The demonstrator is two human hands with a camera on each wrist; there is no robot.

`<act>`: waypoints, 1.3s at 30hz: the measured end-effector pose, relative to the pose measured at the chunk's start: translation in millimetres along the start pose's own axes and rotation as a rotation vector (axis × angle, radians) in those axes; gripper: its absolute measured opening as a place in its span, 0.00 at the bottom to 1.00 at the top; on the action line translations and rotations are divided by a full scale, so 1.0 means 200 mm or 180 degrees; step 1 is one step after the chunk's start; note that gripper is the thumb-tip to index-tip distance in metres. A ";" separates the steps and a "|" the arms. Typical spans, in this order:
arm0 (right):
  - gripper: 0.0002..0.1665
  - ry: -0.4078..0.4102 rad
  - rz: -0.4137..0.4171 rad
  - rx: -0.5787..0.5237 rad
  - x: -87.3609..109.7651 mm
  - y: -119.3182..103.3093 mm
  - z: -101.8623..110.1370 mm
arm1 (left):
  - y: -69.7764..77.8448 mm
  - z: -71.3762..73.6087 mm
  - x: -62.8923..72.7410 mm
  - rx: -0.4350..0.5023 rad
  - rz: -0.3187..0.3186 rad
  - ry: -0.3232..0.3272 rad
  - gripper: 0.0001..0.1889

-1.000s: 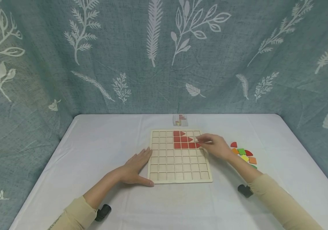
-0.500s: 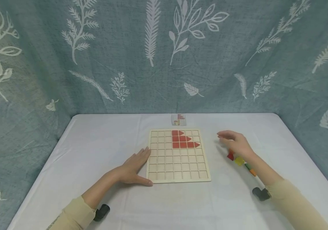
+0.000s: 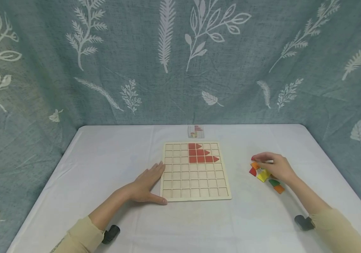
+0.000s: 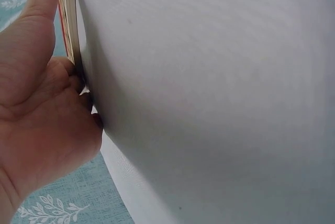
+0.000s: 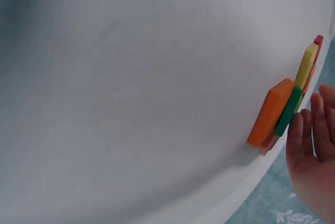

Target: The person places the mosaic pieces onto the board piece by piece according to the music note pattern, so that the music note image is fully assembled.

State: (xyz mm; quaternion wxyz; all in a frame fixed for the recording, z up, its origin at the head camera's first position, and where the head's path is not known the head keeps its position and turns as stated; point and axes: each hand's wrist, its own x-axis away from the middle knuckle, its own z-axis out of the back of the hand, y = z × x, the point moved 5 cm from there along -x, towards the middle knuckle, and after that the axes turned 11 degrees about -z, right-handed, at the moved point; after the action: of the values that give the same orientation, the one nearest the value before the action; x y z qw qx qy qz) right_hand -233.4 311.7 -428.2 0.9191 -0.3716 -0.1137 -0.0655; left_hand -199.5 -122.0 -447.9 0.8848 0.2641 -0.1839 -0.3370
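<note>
My left hand (image 3: 145, 184) rests on the table against the left side of the wooden grid board (image 3: 194, 174), fingers straight and the thumb at its near corner. In the left wrist view that hand (image 4: 47, 114) lies along the board's edge (image 4: 69, 20). Red pieces (image 3: 197, 159) fill three rows at the board's upper right, each ending in a point. My right hand (image 3: 275, 167) is over a small pile of coloured pieces; its fingertips reach a red piece (image 3: 253, 158). An orange piece (image 3: 279, 189), a green piece (image 3: 274, 182) and a yellow piece (image 3: 263, 176) lie below the hand.
Behind the board lies a small picture card (image 3: 195, 131) with red shapes on it. A white cloth (image 3: 120, 147) covers the table, and a blue-green leaf-patterned curtain (image 3: 130, 45) hangs behind. A black wrist camera (image 3: 304, 222) sits under the right sleeve.
My right hand has left the red pieces at the board's right edge and moved right to the loose pile. My left hand stays at the board's left side.
</note>
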 end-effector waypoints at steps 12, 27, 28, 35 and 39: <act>0.20 -0.0109 0.0347 0.0401 0.01 -0.01 -0.01 | 0.00 0.00 0.01 0.0057 -0.0013 -0.0011 0.64; 0.21 0.0053 0.0390 0.0543 -0.02 -0.01 -0.04 | 0.00 0.00 0.00 0.0022 -0.0007 0.0008 0.64; 0.21 0.0064 0.0404 0.0537 -0.03 -0.02 -0.04 | 0.00 0.00 0.00 0.0018 -0.0003 0.0004 0.64; 0.19 0.0133 0.0385 0.0507 -0.03 -0.03 -0.06 | 0.00 0.00 0.01 0.0009 0.0032 0.0002 0.64; 0.20 0.0150 0.0336 0.0381 -0.04 -0.06 -0.09 | 0.01 0.00 0.01 0.0002 0.0018 0.0003 0.64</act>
State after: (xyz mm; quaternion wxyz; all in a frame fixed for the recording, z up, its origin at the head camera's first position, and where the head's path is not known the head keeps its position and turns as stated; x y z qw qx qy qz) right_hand -240.4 290.9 -435.5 0.9442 -0.3199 -0.0760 -0.0188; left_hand -197.4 -122.2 -446.9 0.8857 0.2640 -0.1844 -0.3343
